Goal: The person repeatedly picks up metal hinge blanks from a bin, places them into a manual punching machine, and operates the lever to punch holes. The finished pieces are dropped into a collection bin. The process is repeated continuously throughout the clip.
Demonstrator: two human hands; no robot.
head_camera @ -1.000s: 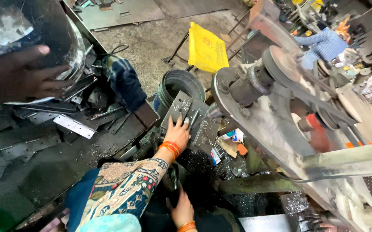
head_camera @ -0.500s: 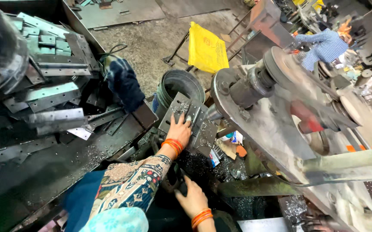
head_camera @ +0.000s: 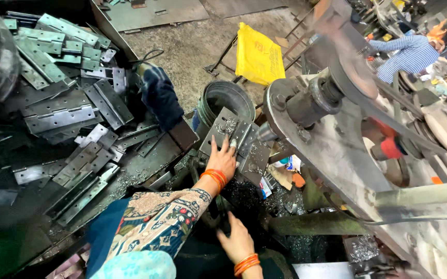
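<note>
A grey metal hinge plate (head_camera: 232, 135) is seen lying tilted at the foot of a large grey machine (head_camera: 347, 150), just in front of a round metal bucket (head_camera: 227, 101). The left hand (head_camera: 223, 157) is laid flat on this plate with the fingers spread wide; nothing is gripped, and the plate is only pressed from above. Orange bangles are worn on that wrist, and a patterned sleeve (head_camera: 156, 219) covers the forearm. The right hand (head_camera: 237, 238) is held lower, near dark machine parts strewn with metal shavings; its fingers are loosely curled, and whether anything is held cannot be told. To the left, many more hinge plates (head_camera: 63, 103) are heaped on a dark worktop (head_camera: 146, 165). A yellow bag (head_camera: 257, 57) hangs behind the bucket. Another person in a striped shirt (head_camera: 406, 54) is bent over at the upper right.
</note>
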